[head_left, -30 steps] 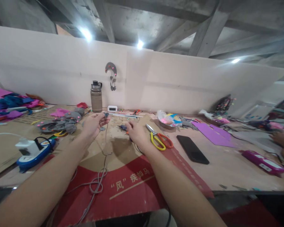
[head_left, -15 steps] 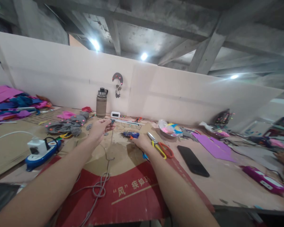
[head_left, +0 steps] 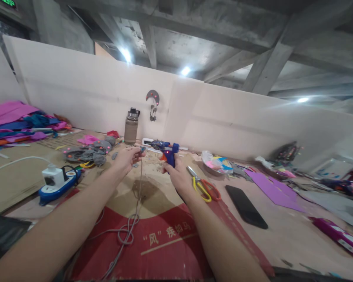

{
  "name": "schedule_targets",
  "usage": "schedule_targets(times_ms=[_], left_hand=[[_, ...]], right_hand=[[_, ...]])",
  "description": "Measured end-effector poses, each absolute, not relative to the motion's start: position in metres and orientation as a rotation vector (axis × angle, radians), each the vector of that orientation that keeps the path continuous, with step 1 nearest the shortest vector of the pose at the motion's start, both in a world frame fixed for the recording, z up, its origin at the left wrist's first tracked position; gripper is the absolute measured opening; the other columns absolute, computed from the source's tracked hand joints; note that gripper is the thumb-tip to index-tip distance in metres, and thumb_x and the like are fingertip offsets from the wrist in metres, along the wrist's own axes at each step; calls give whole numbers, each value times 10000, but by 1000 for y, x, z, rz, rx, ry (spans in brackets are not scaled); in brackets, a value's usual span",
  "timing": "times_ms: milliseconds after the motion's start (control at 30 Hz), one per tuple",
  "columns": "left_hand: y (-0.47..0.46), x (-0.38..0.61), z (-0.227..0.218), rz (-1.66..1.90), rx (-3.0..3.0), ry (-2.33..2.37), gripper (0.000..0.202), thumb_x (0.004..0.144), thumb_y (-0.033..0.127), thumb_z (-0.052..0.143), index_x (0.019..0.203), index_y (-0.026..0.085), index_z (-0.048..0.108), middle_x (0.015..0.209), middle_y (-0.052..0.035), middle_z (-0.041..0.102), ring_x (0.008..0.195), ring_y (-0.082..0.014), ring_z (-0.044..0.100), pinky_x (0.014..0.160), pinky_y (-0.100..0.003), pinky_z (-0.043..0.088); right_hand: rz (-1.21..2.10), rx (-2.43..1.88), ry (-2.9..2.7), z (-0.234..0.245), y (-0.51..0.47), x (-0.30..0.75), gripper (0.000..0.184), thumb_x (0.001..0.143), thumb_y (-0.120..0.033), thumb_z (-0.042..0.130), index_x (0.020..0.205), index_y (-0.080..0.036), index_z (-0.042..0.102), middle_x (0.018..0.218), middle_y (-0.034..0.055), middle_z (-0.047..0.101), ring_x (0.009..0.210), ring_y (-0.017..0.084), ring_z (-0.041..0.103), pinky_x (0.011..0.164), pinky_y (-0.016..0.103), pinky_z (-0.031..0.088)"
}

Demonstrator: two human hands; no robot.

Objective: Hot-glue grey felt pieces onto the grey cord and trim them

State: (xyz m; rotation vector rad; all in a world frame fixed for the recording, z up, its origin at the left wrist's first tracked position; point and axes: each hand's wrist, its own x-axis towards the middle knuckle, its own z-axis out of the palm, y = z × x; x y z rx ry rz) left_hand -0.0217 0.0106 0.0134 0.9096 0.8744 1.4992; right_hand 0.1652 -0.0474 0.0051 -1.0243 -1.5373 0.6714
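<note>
My right hand [head_left: 178, 176] is wrapped round the grip of a blue hot glue gun [head_left: 165, 149], raised off the table with its nozzle pointing left. My left hand [head_left: 126, 158] pinches a small grey piece [head_left: 142, 149] at its fingertips, just left of the nozzle. A grey cord [head_left: 131, 219] hangs from that piece and loops on the red-and-brown cardboard [head_left: 164, 239] between my forearms.
Yellow-and-orange scissors [head_left: 202, 187] and a black phone [head_left: 246, 206] lie right of my right hand. A white-and-blue power strip [head_left: 57, 180] sits left. Grey felt pieces [head_left: 90, 152], a bottle [head_left: 131, 127], coloured felt sheets [head_left: 14, 125] and a purple sheet [head_left: 272, 188] lie around.
My right hand took the glue gun off the table and lifted it up towards the piece in my left hand. The view tilted upward.
</note>
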Motion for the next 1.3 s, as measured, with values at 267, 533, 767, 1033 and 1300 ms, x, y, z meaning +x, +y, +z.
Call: schedule_targets(times_ms=[267,533,767,1033,1300], left_hand=[[12,-22,14,1487,891,916,70,667,128,650,715,99,607,658,-63,677,572,-105,647,437,-140,428],[9,-19,15,1474,914,881,43,685,129,634,707,99,613,640,-55,667,572,-105,644,431,-143,420],[7,-18,14,1477,1011,892,70,672,166,643,690,102,621,613,-50,654,541,-100,619,438,-158,400],[7,-16,12,1486,1107,937,169,615,263,691,644,125,596,571,-28,621,560,-113,609,468,-177,388],[0,-16,18,1545,1076,944,192,583,272,705,647,122,603,621,-41,637,582,-110,606,452,-172,345]], right_hand=[[412,-1101,-1777,3,-52,162,356,786,-244,462,1136,-177,482,913,55,611,744,169,546,707,300,440],[332,-1137,-1812,7,-57,161,311,811,-240,434,1109,-176,497,968,81,617,841,195,566,791,329,440],[279,-1148,-1831,6,-58,159,274,811,-225,441,1078,-189,489,967,84,613,845,202,569,781,330,448],[262,-1166,-1832,6,-60,157,268,821,-207,428,1085,-190,477,989,84,612,878,200,572,806,325,445],[245,-1217,-1846,5,-60,159,214,828,-245,424,1027,-201,491,918,74,614,819,204,570,764,328,443]])
